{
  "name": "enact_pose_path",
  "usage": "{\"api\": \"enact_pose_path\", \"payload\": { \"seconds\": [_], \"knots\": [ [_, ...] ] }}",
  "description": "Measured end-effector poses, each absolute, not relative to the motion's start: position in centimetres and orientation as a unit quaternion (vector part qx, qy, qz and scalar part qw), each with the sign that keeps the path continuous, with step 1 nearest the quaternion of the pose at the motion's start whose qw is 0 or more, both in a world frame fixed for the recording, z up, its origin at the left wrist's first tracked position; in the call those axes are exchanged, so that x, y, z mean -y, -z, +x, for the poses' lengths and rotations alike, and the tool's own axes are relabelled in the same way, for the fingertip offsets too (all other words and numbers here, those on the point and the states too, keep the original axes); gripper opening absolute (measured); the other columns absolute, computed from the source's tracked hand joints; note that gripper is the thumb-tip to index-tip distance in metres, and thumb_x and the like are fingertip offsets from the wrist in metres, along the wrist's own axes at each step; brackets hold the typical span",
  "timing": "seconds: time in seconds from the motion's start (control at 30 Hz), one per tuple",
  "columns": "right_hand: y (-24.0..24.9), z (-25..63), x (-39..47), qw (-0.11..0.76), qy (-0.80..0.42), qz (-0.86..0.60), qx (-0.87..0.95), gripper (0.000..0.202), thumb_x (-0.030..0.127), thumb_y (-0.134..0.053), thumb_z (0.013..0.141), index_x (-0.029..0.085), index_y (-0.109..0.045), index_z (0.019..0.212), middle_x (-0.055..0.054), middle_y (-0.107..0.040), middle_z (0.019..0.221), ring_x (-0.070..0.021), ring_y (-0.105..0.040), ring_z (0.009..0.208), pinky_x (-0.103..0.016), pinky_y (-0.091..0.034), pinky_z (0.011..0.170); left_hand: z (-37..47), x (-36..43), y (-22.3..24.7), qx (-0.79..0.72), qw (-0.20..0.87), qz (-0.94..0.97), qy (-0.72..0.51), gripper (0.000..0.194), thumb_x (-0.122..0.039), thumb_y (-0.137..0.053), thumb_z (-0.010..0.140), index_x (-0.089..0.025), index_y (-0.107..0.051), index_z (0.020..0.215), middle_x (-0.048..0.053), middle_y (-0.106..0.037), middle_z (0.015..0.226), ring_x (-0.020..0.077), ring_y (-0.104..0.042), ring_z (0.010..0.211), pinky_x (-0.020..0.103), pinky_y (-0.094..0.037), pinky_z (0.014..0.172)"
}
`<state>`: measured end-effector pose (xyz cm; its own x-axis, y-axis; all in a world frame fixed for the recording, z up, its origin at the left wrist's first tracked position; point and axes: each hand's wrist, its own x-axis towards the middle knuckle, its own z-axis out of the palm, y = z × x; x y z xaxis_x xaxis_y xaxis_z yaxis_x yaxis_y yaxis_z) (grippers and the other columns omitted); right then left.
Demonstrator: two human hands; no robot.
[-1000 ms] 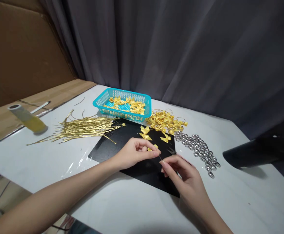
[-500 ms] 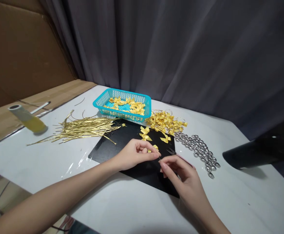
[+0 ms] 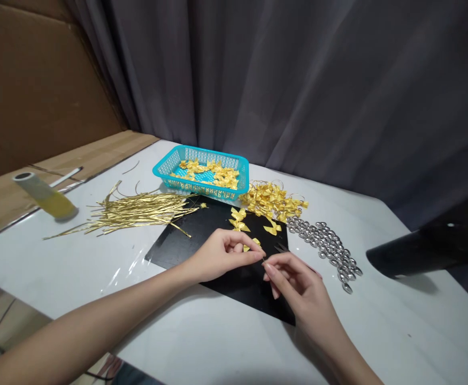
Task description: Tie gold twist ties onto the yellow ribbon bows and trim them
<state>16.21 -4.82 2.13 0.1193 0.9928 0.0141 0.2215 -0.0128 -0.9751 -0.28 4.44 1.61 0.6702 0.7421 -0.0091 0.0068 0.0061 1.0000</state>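
Observation:
My left hand [image 3: 226, 254] and my right hand [image 3: 297, 284] meet over the black mat [image 3: 181, 240], thumb and fingertips pinched on each side. A short bit of thin strand [image 3: 263, 260] shows between the fingertips; its ends are hidden in the fingers. Gold ribbon bows [image 3: 239, 216] lie on the mat just beyond my hands, one partly behind my left fingers. Tweezers or scissors with dark pointed tips [image 3: 282, 248] lie partly hidden behind my right hand.
A turquoise basket [image 3: 201, 188] with gold bows stands at the back. Beside it are a heap of bows [image 3: 271, 200] and silver oval beads [image 3: 330, 243]. Gold twist ties [image 3: 141, 211] lie left, near a bottle of yellow liquid [image 3: 47, 198]. A black cylinder [image 3: 410, 254] stands right.
My right hand has shifted slightly up and left, nearer my left fingertips, covering more of the pointed tool. Both pinches stay closed.

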Motion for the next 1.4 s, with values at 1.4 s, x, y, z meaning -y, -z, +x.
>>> {"api": "enact_pose_path", "payload": {
  "seconds": [1.4],
  "knots": [
    [-2.15, 16.34, 4.94, 0.477, -0.422, -0.573, 0.517, 0.026, 0.045, -0.063, 0.085, 0.020, -0.062, 0.082, 0.001, -0.058, 0.068, -0.0086, -0.049, 0.048, -0.020, -0.043, 0.048, -0.27, -4.59, -1.84, -0.288, 0.664, 0.628, -0.286, 0.037, -0.046, -0.071, 0.075, -0.012, -0.073, 0.088, -0.009, -0.027, 0.050, 0.0059, -0.020, 0.049, 0.024, -0.015, 0.048]
  ]
}}
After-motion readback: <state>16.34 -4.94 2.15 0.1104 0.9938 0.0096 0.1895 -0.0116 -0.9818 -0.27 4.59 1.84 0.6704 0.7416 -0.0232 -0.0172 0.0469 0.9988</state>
